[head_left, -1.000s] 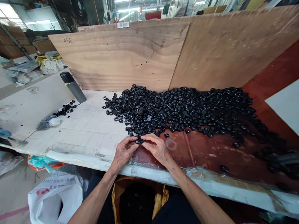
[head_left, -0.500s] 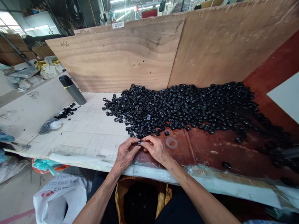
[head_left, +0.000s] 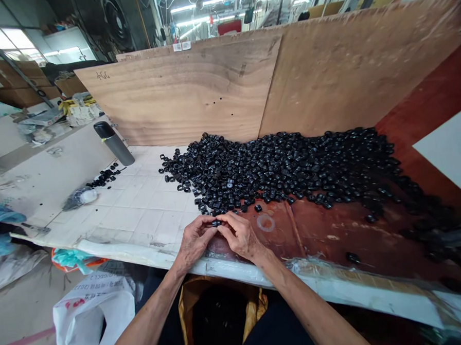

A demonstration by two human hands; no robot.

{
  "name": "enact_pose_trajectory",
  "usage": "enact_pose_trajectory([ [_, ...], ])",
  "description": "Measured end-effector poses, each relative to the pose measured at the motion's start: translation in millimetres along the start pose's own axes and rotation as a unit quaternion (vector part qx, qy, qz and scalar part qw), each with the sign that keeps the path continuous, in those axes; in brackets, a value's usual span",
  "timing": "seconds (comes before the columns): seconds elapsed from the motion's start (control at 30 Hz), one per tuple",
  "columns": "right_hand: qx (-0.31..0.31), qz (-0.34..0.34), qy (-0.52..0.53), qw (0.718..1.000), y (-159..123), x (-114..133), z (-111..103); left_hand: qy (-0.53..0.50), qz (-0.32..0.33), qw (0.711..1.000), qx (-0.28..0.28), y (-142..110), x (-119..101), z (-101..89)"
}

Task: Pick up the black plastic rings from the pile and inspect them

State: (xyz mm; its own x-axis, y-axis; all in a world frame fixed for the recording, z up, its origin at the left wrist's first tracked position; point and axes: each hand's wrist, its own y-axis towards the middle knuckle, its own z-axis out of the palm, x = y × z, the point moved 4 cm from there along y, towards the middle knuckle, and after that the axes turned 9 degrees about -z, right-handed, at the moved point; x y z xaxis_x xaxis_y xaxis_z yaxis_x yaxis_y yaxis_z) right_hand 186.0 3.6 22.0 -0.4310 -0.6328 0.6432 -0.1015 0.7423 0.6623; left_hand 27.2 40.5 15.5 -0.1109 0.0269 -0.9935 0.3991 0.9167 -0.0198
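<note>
Between my fingertips, just over the front of the bench, is a small black ring-shaped plastic part (head_left: 216,223). My left hand (head_left: 195,238) pinches it from the left with thumb and fingers. From the other side my right hand (head_left: 239,235) closes on the same part. The fingers cover much of it, so its exact shape is hard to make out. Right behind my hands spreads a big pile of similar black ring parts (head_left: 276,165), reaching from the white surface over to the dark red one.
A grey bottle with a black cap (head_left: 115,144) stands at the left, near a few loose black bits (head_left: 105,176) and a plastic bag (head_left: 79,197). A wooden board (head_left: 180,93) walls off the back. Below the bench edge, an open yellowish sack (head_left: 186,319) holds dark contents.
Both hands stay together at the bench front, fingers shifting slightly on the black part, which shows more clearly between the fingertips now. The camera view has tilted a little.
</note>
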Motion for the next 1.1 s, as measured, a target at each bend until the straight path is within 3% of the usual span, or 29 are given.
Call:
enact_pose_trajectory([
  [0.2,0.023,0.034,-0.063,0.997,-5,-10,3,-0.004,-0.002,1.000,0.012,-1,-2,0.9],
  [0.47,0.016,0.081,-0.017,0.996,0,2,-3,-0.007,-0.014,0.999,-0.040,0,0,-4.7],
  [0.73,-0.002,0.106,0.023,0.994,5,6,-8,-0.017,-0.017,0.999,-0.030,-1,-3,-4.0],
  [1.1,0.024,0.131,0.033,0.991,0,-2,0,0.017,0.003,1.000,-0.013,-2,-2,-2.4],
])
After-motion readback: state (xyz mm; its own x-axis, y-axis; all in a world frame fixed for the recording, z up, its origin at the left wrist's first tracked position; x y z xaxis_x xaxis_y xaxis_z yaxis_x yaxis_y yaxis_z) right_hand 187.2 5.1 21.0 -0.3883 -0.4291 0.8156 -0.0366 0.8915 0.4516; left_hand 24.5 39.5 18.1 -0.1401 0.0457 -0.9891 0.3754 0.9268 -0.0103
